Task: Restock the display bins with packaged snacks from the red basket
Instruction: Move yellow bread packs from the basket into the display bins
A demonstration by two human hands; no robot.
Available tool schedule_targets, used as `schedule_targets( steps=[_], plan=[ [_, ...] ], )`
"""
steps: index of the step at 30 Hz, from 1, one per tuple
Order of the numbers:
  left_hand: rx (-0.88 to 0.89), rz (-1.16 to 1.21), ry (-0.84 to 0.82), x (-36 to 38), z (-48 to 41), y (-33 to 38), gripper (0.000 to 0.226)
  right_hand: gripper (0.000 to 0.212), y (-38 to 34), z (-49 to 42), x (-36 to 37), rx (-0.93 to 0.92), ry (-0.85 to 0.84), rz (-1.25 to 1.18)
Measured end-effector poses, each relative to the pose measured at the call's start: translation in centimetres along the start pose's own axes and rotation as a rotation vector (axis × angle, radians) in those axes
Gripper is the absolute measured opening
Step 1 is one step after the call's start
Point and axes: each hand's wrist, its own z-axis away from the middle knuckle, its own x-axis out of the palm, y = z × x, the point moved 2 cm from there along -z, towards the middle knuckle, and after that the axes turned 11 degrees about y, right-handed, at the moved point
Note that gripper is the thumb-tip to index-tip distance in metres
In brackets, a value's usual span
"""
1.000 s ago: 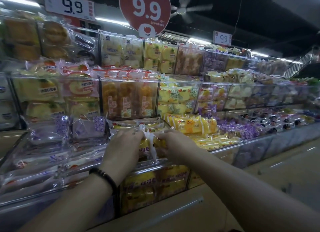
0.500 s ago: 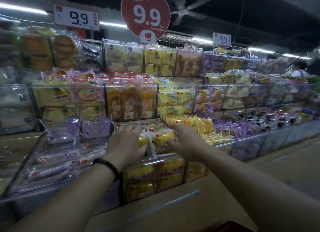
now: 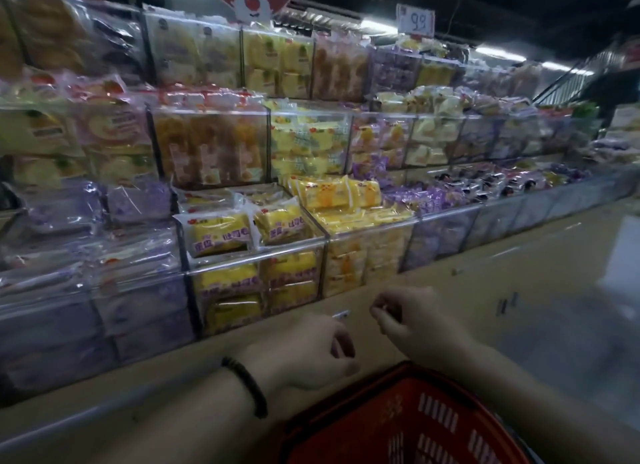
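Note:
Two yellow snack packs (image 3: 221, 233) lie side by side on top of the clear front bin (image 3: 256, 255), which is stacked with more yellow packs. My left hand (image 3: 308, 352), with a dark bracelet on the wrist, hangs below the bin with loosely curled fingers and holds nothing. My right hand (image 3: 412, 319) hovers beside it, fingers loosely curled, also holding nothing. Both hands are above the rim of the red basket (image 3: 408, 425) at the bottom of the view. The basket's inside is hidden from view.
Tiers of clear bins hold packaged cakes: purple packs (image 3: 138, 200) at left, yellow packs (image 3: 339, 193) at right, orange ones (image 3: 211, 148) above. A beige ledge (image 3: 485, 290) runs under the bins. A price sign (image 3: 415, 20) stands at the top.
Both hands have let go of the yellow packs, which now lie in the front bin, and have dropped down toward the red basket. The view has tilted downward.

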Motion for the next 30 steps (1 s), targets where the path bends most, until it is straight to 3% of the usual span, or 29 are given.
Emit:
schedule_targets(
  steps=[3, 11, 17, 20, 23, 30],
  plan=[
    [-0.053, 0.026, -0.047, 4.5, -2.6, -1.2, 0.028, 0.012, 3.0, 2.1, 2.4, 0.082, -0.117, -0.009],
    [-0.149, 0.043, -0.149, 14.7, -8.3, -5.2, 0.026, 0.018, 9.3, 6.1, 9.8, 0.259, -0.230, -0.056],
    [-0.077, 0.070, -0.193, 21.5, -9.2, -7.7, 0.021, 0.018, 12.6, 9.9, 15.6, 0.403, -0.319, -0.075],
    [-0.087, -0.001, -0.230, 22.0, -9.7, -8.6, 0.013, 0.017, 13.2, 10.5, 18.3, 0.405, -0.511, -0.020],
    [-0.057, -0.100, -0.315, 22.1, -10.3, -9.2, 0.030, 0.023, 13.5, 10.8, 20.4, 0.407, -0.665, 0.003],
    [-0.071, -0.228, -0.542, 22.8, -10.5, -10.5, 0.044, 0.047, 13.3, 14.0, 26.2, 0.321, -1.209, 0.180]
  ],
)
